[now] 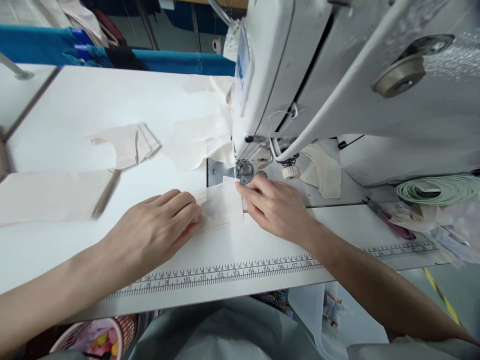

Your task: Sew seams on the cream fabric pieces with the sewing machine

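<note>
Hands (167, 220) (279, 207) grip cloth (225, 202) by opposite edges, sewing machine (322, 85) crowding right, tabletop (108, 100) stretching left.

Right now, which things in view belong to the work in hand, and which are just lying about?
In the work:
pale fabric piece, with the left hand and right hand on it
sewing machine

Apparently lying about:
green coil, at right
pink basket, below the table
plastic bin, also below
</note>
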### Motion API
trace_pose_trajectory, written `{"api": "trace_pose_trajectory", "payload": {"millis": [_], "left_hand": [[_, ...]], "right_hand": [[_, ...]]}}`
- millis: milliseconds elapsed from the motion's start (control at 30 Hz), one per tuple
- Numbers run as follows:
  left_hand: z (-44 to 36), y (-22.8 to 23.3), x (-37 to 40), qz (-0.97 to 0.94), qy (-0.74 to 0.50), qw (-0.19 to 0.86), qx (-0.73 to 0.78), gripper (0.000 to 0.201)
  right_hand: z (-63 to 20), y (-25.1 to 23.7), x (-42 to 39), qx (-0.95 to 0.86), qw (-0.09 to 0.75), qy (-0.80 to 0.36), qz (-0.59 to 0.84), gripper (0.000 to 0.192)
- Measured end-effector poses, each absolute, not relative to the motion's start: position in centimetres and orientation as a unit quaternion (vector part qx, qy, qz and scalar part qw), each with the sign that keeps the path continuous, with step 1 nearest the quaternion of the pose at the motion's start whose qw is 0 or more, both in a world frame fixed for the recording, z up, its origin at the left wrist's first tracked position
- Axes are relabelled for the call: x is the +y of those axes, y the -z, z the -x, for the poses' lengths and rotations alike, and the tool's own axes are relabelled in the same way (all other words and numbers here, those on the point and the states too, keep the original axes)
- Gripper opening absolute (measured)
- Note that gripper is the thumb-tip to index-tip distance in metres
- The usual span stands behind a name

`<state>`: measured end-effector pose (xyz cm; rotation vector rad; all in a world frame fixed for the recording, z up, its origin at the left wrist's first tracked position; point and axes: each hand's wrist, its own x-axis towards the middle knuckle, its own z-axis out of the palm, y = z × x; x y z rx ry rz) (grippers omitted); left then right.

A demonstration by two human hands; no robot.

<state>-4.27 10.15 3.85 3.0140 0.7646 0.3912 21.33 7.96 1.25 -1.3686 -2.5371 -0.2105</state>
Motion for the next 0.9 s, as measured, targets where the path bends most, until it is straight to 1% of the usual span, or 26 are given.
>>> {"api": "trace_pose_trajectory", "payload": {"millis": [200,433,567,733,900], "left_hand": [[4.0,-3.6,10.0,-0.964,-0.133,-0.015,0.232,0.025],[3.6,-3.5,9.8,-0.966,-0.142,0.004,0.214,0.020],[3.4,-3.0,9.3,-0.966,-0.158,0.021,0.205,0.020],[3.2,-2.9,8.6,-0.971,-0.162,0.022,0.175,0.017],[3.2,-2.9,8.6,-0.969,-0.170,0.024,0.177,0.016]], "right_hand": [[-21.3,-1.4,7.8,-0.868,0.106,0.069,0.480,0.035],[-21.3,-1.4,7.8,-0.867,0.109,0.069,0.481,0.035],[-21.4,-1.3,7.8,-0.867,0.113,0.060,0.482,0.035],[-21.4,-1.2,7.9,-0.869,0.123,0.064,0.476,0.035],[-21.4,-1.2,7.9,-0.869,0.119,0.066,0.477,0.035]]}}
